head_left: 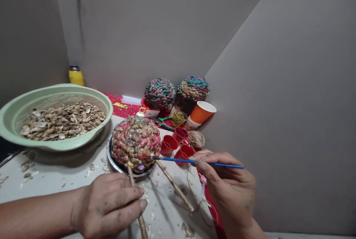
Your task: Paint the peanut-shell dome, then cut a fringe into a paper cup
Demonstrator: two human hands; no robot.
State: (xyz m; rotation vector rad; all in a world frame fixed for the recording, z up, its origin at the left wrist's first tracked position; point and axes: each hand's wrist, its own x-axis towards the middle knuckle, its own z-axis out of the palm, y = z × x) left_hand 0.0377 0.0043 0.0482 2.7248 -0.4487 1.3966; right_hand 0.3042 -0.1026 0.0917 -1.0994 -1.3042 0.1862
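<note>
A round ball (136,139) covered in nut-like shells, painted in patches of red, pink and brown, rests in a shallow metal dish (109,157). Two thin sticks reach from its lower side toward me. My left hand (108,203) is closed around the nearer stick (142,226); its fingers hide part of it. Between the fingertips of my right hand (229,181) is a slim blue paintbrush (172,159), its bristles at the ball's lower right surface. The other stick (175,187) lies free between my hands.
A green basket (55,144) full of shells stands left. Red cups (169,145), an orange paper cup (202,111), twine (196,139) and green-handled pliers (164,123) crowd behind the ball. Two painted balls (160,92) and a yellow bottle (76,76) stand by grey panels.
</note>
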